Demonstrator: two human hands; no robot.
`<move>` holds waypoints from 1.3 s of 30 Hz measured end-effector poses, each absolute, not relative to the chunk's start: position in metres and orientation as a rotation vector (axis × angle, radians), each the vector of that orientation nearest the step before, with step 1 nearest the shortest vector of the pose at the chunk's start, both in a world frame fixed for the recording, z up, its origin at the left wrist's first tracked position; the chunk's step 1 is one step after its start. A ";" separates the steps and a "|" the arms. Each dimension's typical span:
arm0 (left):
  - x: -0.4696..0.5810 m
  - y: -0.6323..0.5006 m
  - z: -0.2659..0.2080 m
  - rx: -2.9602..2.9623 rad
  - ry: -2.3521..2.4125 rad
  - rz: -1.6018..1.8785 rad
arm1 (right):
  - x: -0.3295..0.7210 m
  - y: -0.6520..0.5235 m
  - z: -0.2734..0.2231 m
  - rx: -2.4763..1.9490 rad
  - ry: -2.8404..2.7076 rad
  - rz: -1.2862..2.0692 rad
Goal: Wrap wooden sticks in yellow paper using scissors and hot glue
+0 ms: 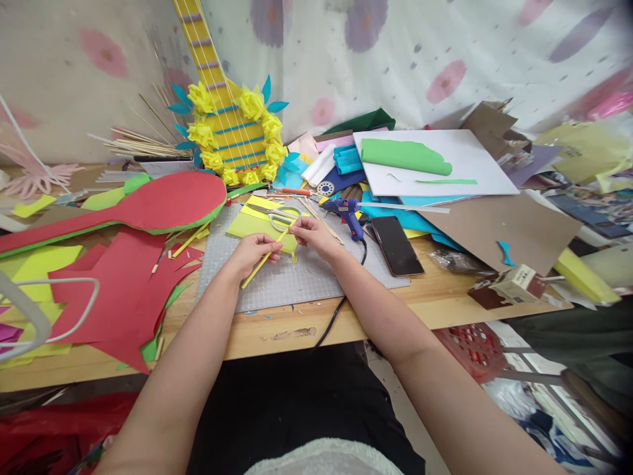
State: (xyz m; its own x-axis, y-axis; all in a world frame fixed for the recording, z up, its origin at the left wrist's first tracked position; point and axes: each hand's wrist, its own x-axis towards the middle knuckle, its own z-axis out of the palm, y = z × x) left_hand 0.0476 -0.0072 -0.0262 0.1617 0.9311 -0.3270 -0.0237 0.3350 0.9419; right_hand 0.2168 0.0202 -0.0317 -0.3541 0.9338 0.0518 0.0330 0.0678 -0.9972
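Observation:
A thin yellow stick (256, 270) slants between my two hands above the grey cutting mat (306, 287). My left hand (258, 253) pinches it toward its lower end, which sticks out past the fingers. Near the upper end, my right hand (312, 236) has its fingers closed on the same stick. Just behind the hands, scissors (283, 216) with pale handles lie on yellow paper (238, 226). A small yellow scrap (294, 257) hangs or lies between the hands; which one I cannot tell.
Right of my hands are a blue glue gun (349, 212) with its cord and a phone (397, 245). A yellow paper guitar (232, 132) with flowers leans on the back wall. At left lies a red paper guitar shape (173, 198); green crepe paper (403, 156) rests on a white board (469, 158).

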 end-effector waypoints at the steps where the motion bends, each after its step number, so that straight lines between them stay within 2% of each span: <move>1: 0.048 -0.007 -0.026 0.983 1.207 0.877 | 0.217 0.020 -0.031 -1.012 -1.576 1.377; 6: 0.048 -0.006 -0.027 0.971 1.206 0.912 | 0.217 0.023 -0.034 -1.087 -1.772 1.198; 13: 0.038 -0.007 -0.020 1.016 1.249 0.872 | 0.224 0.030 -0.037 -1.533 -1.855 0.719; 20: 0.018 -0.004 -0.013 1.003 1.109 0.821 | 0.214 0.046 -0.026 -1.555 -2.024 0.367; 25: 0.015 -0.003 -0.010 1.055 1.057 0.940 | 0.194 0.072 -0.022 -1.575 -2.346 0.114; 29: 0.015 0.002 -0.004 1.237 1.264 1.030 | 0.182 0.081 -0.021 -1.638 -2.518 0.077; 33: 0.012 0.011 0.000 1.378 1.428 0.954 | 0.181 0.085 -0.021 -1.646 -2.517 0.081; 39: 0.005 0.017 -0.013 1.719 1.526 1.020 | 0.211 0.065 -0.013 -1.615 -2.155 0.494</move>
State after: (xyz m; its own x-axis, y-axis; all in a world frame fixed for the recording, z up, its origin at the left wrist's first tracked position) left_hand 0.0054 0.0173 -0.0133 0.0363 0.9886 0.1459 0.5128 -0.1438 0.8464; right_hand 0.2115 0.0655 -0.0125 -0.2515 0.9622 0.1047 0.8204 0.2693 -0.5044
